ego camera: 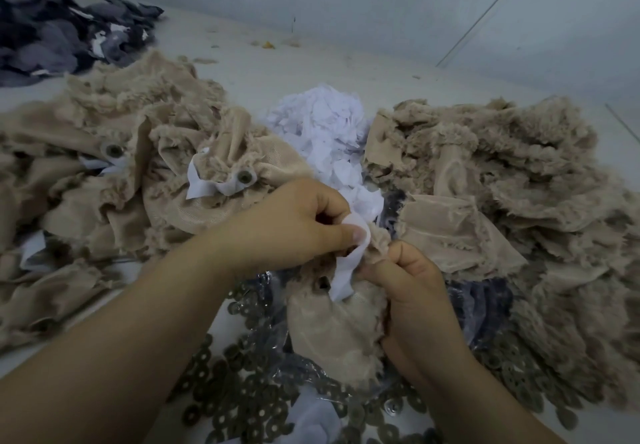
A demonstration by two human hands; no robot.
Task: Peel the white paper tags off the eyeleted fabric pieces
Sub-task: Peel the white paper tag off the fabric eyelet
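head view: both hands point(294, 225) seemingly on tag point(346, 270)

Both your forearms come in from the near edge and meet mid-frame. Your left hand point(291, 225) is knuckles-up, fingers curled, thumb tip pressed forward in a pinch. Your right hand point(412, 281) sits just right of it and nearer, fingers curled under, thumb bent on top. Fingertips of both hands almost touching.

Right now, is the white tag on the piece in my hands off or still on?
Partly on: the left hand pinches the white tag, curling away from the tan fabric.
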